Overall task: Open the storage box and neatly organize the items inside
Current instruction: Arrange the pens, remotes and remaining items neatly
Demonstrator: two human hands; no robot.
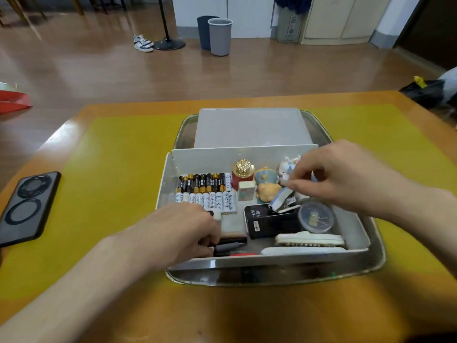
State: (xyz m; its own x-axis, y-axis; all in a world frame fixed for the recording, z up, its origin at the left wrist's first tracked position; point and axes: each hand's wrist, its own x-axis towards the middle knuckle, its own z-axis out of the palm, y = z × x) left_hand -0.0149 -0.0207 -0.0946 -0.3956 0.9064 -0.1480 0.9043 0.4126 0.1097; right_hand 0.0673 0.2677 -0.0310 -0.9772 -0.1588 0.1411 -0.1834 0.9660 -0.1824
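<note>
Two risks: my right hand (329, 179) pinches something small above the stapler (283, 200); my left hand (184, 229), curled on pens (230, 246), could scatter batteries (205, 191) just beyond.

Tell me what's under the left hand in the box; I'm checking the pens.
The left hand covers dark pens whose tips stick out rightward, plus a red one. Their other ends are hidden.

A black phone (26, 208) lies on the table (111, 169) at nine o'clock, two bins (218, 35) and white shoes (143, 43) sit at twelve, and a red thing (14, 101) is at ten.
</note>
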